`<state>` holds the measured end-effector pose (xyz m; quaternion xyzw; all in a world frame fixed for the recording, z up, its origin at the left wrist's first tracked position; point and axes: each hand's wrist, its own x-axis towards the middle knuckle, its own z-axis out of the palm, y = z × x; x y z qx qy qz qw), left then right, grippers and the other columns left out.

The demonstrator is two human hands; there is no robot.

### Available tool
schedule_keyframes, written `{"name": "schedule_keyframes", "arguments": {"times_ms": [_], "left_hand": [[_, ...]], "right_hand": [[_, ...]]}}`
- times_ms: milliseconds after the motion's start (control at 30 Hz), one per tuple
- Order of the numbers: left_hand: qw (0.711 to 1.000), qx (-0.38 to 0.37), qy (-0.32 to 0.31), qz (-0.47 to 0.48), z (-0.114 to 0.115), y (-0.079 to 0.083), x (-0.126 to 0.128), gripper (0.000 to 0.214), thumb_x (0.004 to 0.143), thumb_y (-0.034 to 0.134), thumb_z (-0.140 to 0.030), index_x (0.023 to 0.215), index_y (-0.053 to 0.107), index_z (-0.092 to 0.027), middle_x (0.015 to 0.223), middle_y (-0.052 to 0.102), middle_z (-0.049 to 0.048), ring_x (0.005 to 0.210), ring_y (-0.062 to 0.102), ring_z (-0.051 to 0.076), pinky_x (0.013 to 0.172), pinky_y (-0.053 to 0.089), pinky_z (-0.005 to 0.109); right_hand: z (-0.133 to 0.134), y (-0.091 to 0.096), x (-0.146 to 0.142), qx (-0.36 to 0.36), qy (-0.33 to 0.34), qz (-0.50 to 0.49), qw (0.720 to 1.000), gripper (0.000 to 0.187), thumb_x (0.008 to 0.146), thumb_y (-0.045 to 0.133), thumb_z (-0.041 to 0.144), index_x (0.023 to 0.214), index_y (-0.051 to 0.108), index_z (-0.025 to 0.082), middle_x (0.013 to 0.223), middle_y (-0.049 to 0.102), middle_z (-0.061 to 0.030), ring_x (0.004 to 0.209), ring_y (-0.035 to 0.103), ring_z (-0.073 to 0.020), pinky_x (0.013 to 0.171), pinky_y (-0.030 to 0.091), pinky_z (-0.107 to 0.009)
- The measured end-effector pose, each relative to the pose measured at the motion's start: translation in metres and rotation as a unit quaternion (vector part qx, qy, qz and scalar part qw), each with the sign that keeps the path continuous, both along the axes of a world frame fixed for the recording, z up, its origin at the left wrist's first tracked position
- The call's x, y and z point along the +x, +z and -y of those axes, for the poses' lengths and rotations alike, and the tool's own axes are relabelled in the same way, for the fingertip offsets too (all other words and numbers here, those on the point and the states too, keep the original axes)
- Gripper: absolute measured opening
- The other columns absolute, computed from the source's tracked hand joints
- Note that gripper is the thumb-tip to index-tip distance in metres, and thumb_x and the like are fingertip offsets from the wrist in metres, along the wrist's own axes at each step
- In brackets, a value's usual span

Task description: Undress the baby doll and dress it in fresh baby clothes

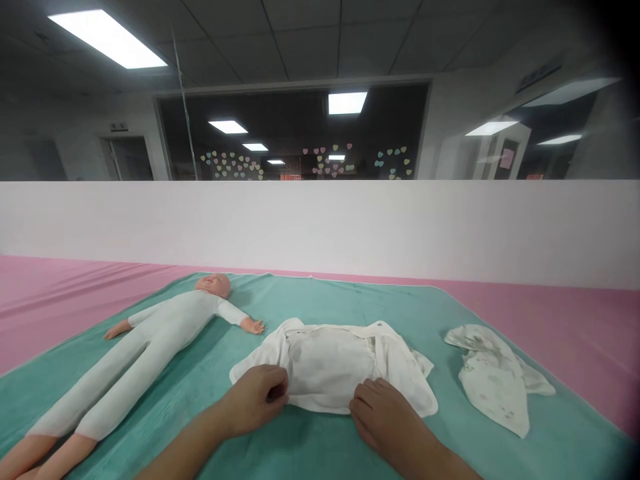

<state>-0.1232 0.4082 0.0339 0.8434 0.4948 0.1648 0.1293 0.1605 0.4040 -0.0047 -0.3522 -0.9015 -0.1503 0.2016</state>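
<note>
A white baby garment (330, 363) lies spread on the green blanket in front of me, wider than it is deep, with folds at both sides. My left hand (257, 400) is closed at its near left edge, fingertips pinching the cloth. Closed on the near edge to the right is my right hand (387, 420), its fingers curled over the hem. The fingertips of both hands are partly hidden.
On the left a baby doll (173, 320) in a white suit lies on its back. A crumpled, printed white cloth (495, 380) rests at the right. The green blanket (305, 453) covers a pink surface (565, 327), and a low white wall (320, 227) stands behind.
</note>
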Motion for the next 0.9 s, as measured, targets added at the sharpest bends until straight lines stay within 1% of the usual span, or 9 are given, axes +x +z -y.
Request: {"name": "schedule_keyframes", "arguments": {"times_ms": [167, 267, 333, 433, 533, 600, 700, 800, 900], "left_hand": [[1.000, -0.012, 0.000, -0.006, 0.000, 0.001, 0.004, 0.015, 0.080, 0.044, -0.026, 0.070, 0.052, -0.019, 0.068, 0.055, -0.0039, 0.062, 0.045, 0.010, 0.056, 0.028, 0.022], [1.000, 0.006, 0.010, 0.000, 0.001, 0.002, 0.008, 0.022, 0.085, 0.039, -0.029, 0.073, 0.054, -0.020, 0.073, 0.058, -0.0021, 0.067, 0.048, 0.011, 0.059, 0.032, 0.022], [0.999, 0.030, 0.009, 0.014, 0.004, 0.004, 0.011, 0.025, 0.087, 0.036, -0.030, 0.076, 0.056, -0.020, 0.077, 0.058, -0.0006, 0.071, 0.050, 0.012, 0.062, 0.035, 0.023], [0.997, 0.038, 0.004, 0.060, 0.007, 0.007, 0.014, 0.023, 0.088, 0.036, -0.032, 0.086, 0.057, -0.022, 0.087, 0.060, 0.0003, 0.080, 0.054, 0.013, 0.071, 0.042, 0.024], [0.995, 0.032, 0.008, 0.091, 0.004, 0.004, 0.013, 0.025, 0.089, 0.038, -0.036, 0.100, 0.058, -0.026, 0.108, 0.060, 0.0007, 0.097, 0.055, 0.015, 0.086, 0.045, 0.027], [0.997, 0.039, 0.000, 0.065, 0.000, -0.003, 0.009, 0.031, 0.089, 0.038, -0.040, 0.113, 0.055, -0.029, 0.126, 0.052, 0.0013, 0.114, 0.049, 0.018, 0.098, 0.040, 0.033], [0.997, 0.039, -0.056, -0.025, -0.006, -0.016, 0.003, 0.047, 0.088, 0.041, -0.045, 0.132, 0.041, -0.031, 0.144, 0.032, 0.0019, 0.132, 0.027, 0.026, 0.108, 0.026, 0.047], [0.990, 0.039, -0.105, -0.090, -0.005, -0.022, 0.001, 0.051, 0.090, 0.034, -0.045, 0.140, 0.026, -0.033, 0.149, 0.017, 0.0003, 0.137, 0.011, 0.029, 0.109, 0.016, 0.055], [0.987, 0.043, -0.111, -0.111, -0.002, -0.020, 0.002, 0.050, 0.092, 0.028, -0.044, 0.141, 0.020, -0.035, 0.149, 0.013, -0.0010, 0.137, 0.008, 0.029, 0.109, 0.014, 0.056]], "right_hand": [[0.006, 0.004, 0.007, -0.084, -0.040, -0.020, 0.995, 0.018, 0.084, 0.038, 0.015, 0.076, 0.053, 0.019, 0.073, 0.053, -0.0001, 0.069, 0.046, -0.0120, 0.062, 0.029, -0.025], [0.012, 0.011, 0.006, -0.157, -0.023, -0.005, 0.987, 0.020, 0.085, 0.036, 0.019, 0.075, 0.054, 0.020, 0.071, 0.054, 0.0013, 0.066, 0.047, -0.0104, 0.060, 0.029, -0.023], [0.014, 0.018, 0.006, -0.201, -0.018, -0.036, 0.979, 0.022, 0.087, 0.035, 0.022, 0.076, 0.055, 0.021, 0.072, 0.055, 0.0016, 0.065, 0.048, -0.0093, 0.060, 0.031, -0.021], [0.008, 0.028, 0.013, -0.235, -0.080, -0.139, 0.959, 0.029, 0.090, 0.030, 0.031, 0.077, 0.055, 0.021, 0.075, 0.056, 0.0011, 0.067, 0.049, -0.0096, 0.061, 0.034, -0.021], [-0.009, 0.032, 0.038, -0.247, -0.192, -0.218, 0.925, 0.032, 0.090, 0.029, 0.042, 0.087, 0.054, 0.022, 0.080, 0.058, -0.0003, 0.069, 0.052, -0.0119, 0.061, 0.037, -0.023], [-0.023, 0.029, 0.062, -0.244, -0.282, -0.221, 0.901, 0.035, 0.087, 0.031, 0.050, 0.095, 0.051, 0.023, 0.083, 0.058, -0.0019, 0.068, 0.053, -0.0141, 0.059, 0.037, -0.025], [-0.037, 0.020, 0.095, -0.240, -0.381, -0.167, 0.877, 0.045, 0.085, 0.026, 0.057, 0.085, 0.049, 0.019, 0.086, 0.058, -0.0055, 0.063, 0.053, -0.0162, 0.055, 0.034, -0.027], [-0.042, 0.013, 0.107, -0.269, -0.400, -0.144, 0.864, 0.047, 0.084, 0.026, 0.059, 0.083, 0.048, 0.018, 0.085, 0.058, -0.0072, 0.065, 0.054, -0.0179, 0.056, 0.034, -0.028], [-0.042, 0.008, 0.104, -0.303, -0.375, -0.164, 0.861, 0.039, 0.083, 0.034, 0.054, 0.091, 0.050, 0.019, 0.085, 0.061, -0.0062, 0.071, 0.056, -0.0191, 0.060, 0.037, -0.028]]}}
